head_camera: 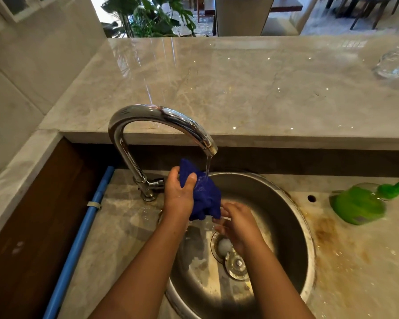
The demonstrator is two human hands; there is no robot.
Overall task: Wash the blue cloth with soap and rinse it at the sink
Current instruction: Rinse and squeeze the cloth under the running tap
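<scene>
Left hand (179,196) clenches the blue cloth (205,196) under the tap (157,112), by the sink's (309,238) left rim. Right hand (238,225) touches its lower edge; whether it grasps is unclear.

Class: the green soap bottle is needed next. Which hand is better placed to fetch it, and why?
Right, probably. The green soap bottle lies right of the sink, on the right hand's side, while the left hand grips the blue cloth under the tap's stream.

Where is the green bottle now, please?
In the head view, the green bottle sits on the counter right of the sink, near the right edge.
</scene>
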